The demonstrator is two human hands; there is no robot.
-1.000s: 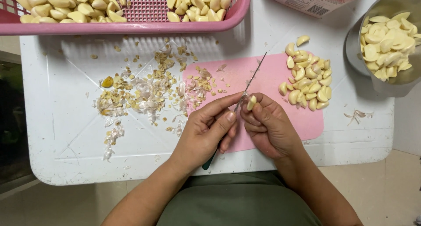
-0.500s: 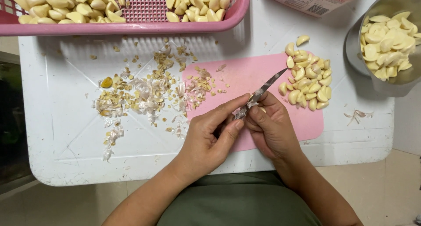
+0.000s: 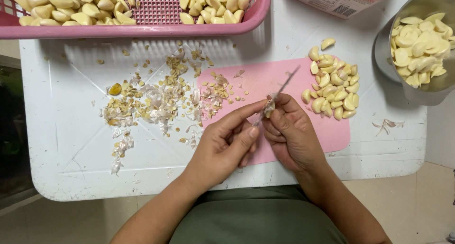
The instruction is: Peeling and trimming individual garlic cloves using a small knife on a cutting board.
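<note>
My left hand [image 3: 222, 147] grips a small knife whose thin blade [image 3: 284, 85] points up and to the right over the pink cutting board [image 3: 265, 80]. My right hand [image 3: 294, 135] pinches a garlic clove [image 3: 269, 108] between thumb and fingers, and the blade rests against it. Both hands meet above the board's lower left part. A pile of peeled cloves [image 3: 332, 90] lies on the board to the right of my hands. The knife's handle is hidden inside my left hand.
Garlic skins and trimmed ends [image 3: 161, 99] are scattered over the white table [image 3: 71, 144] to the left. At the back stands a pink basket [image 3: 142, 30] of cloves. A metal bowl [image 3: 403, 90] of peeled cloves sits at the right, with a carton [image 3: 332, 0] behind it.
The knife blade has swung from steeply upright to tilted rightward and back a little. My left fingers have shifted along the clove in my right hand.
</note>
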